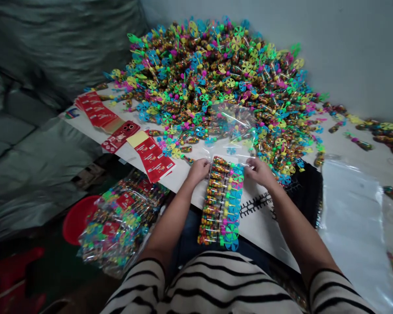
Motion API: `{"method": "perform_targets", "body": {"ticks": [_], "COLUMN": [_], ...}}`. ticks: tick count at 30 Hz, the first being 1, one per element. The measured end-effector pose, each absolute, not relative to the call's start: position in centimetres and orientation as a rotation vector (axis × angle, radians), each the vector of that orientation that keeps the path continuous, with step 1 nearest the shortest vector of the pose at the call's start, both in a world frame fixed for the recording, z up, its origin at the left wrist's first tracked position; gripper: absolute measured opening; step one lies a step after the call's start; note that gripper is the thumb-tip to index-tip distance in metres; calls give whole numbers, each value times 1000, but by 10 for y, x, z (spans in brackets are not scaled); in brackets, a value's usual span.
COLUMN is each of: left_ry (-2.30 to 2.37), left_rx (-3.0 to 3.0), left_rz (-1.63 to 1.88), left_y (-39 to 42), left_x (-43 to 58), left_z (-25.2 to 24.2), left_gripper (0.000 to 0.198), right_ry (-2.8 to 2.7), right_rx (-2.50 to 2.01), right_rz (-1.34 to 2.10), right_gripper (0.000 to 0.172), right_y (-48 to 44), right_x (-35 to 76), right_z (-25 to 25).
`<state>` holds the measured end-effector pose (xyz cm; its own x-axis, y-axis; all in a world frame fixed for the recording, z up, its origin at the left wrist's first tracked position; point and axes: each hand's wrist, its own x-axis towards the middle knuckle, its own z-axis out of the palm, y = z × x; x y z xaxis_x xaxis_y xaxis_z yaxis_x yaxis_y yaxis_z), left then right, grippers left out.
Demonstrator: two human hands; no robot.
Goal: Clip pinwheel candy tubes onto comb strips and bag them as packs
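Note:
A row of candy-filled pinwheel toys [221, 203] lies stacked lengthwise on the white table [183, 174] just in front of me. My left hand [199, 169] grips the top left corner of the row, fingers curled. My right hand [260, 171] grips the top right corner, fingers curled too. A clear plastic bag [231, 131] stands open just beyond both hands, its mouth at the row's far end. Behind it rises a big heap of the same colourful toys [216, 74].
Red printed cards [96, 111] and a red phone [126, 131] lie on the table's left, with more red cards [153, 159] nearer. Filled bags [118, 222] and a red basin [75, 218] sit on the floor left. Clear plastic sheets [353, 209] lie right, over black cloth [306, 192].

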<state>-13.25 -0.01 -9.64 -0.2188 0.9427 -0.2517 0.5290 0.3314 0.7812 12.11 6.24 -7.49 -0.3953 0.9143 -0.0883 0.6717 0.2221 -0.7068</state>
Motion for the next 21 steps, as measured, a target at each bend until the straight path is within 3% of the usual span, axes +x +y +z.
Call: {"method": "perform_targets", "body": {"ticks": [3,5,8,10,21], "left_ry": [1985,2007,1913,1887,1505], "left_rx": [1356,1368,1300,1307,1371], "left_rz": [737,886,1110,1184,928], "left_y": [8,17,20,6,-186], "left_x": [-135,-134,-130,-128,-144], "left_z": [-92,-91,-93,-94,-76], "left_gripper": [5,11,6,13,22], "right_ry": [-2290,-2249,-2131,-2080,-2487], "right_rx": [-1451,-1406,-1304,-1270,-914], "right_rz": [712,647,692,774,1164], "right_gripper": [21,22,26,25,26], "right_y": [56,54,47,39,-96], "right_x": [112,107,109,118,173], "right_z": [-66,-64,-65,-66,-45]}}
